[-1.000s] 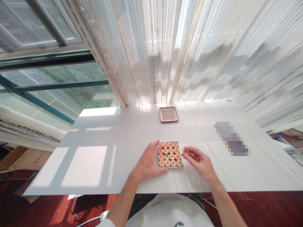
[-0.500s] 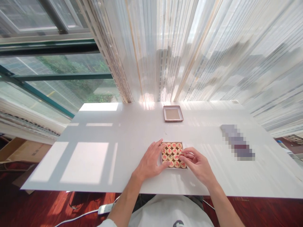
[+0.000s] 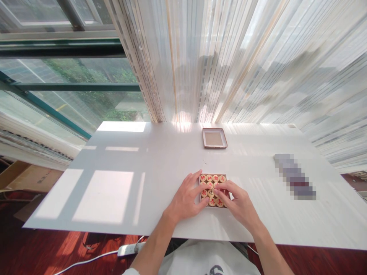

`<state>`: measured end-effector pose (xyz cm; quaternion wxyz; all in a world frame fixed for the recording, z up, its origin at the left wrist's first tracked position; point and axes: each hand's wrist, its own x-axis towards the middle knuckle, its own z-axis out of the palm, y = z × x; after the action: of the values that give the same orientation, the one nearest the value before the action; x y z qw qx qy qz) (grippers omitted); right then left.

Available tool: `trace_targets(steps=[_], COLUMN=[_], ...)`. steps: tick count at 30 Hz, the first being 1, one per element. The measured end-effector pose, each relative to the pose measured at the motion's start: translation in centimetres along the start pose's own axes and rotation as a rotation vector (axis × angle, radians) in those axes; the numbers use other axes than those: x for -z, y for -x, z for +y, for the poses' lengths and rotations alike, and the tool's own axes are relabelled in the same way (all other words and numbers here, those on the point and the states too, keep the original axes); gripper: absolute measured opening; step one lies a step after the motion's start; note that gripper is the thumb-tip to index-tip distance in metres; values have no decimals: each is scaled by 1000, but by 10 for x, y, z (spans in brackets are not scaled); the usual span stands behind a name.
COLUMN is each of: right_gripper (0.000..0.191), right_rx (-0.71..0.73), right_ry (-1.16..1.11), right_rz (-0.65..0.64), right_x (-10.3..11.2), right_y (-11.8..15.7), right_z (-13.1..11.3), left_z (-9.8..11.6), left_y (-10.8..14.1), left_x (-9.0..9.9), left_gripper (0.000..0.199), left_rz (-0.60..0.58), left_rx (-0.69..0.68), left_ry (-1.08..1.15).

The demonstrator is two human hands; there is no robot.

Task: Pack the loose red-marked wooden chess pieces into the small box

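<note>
Between both hands (image 3: 186, 198) (image 3: 239, 202): square shallow box of round wooden game discs (image 3: 213, 178) (red characters); left fingers spread against its side, right fingertips pressed onto discs.

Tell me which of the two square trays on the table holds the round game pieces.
The near tray, between the left hand and right hand. It is packed with round wooden pieces; the far tray by the curtain holds none.

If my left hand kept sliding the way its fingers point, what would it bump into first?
Your left hand points right, and its fingertips already rest against the small box of round wooden game pieces. So it would push the box's left side first, probably toward your right hand.
</note>
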<state>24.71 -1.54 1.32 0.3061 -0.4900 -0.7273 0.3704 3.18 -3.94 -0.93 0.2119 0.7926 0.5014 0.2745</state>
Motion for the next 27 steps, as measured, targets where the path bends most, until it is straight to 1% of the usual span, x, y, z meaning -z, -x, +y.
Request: trace_targets(steps=[2, 6, 12, 17, 22, 24, 27], right_gripper=[18, 17, 14, 11, 10, 17, 24], right_rx=[28, 134, 194, 252, 264, 271, 286], right_ry=[41, 138, 219, 278, 271, 275, 290], right_rz=[-23, -37, -34, 67, 138, 188, 225], right_x=[-1, -5, -12, -18, -20, -17, -10], right_y=[0, 0, 1, 3, 8, 11, 18], right_z=[1, 5, 8, 10, 16, 21, 30], left_z=[0, 0, 0, -2, -3, -3, -3], left_y=[0, -1, 0, 0, 0, 0, 2], left_x=[-1, -1, -1, -2, -2, -1, 0], left_gripper=[43, 44, 43, 45, 45, 39, 22], left_rz=[-1, 13, 25, 19, 32, 44, 60], left_rx=[-1, -6, -9, -23, -36, -55, -91], left_ry=[-3, -11, -26, -24, -16, -2, 18])
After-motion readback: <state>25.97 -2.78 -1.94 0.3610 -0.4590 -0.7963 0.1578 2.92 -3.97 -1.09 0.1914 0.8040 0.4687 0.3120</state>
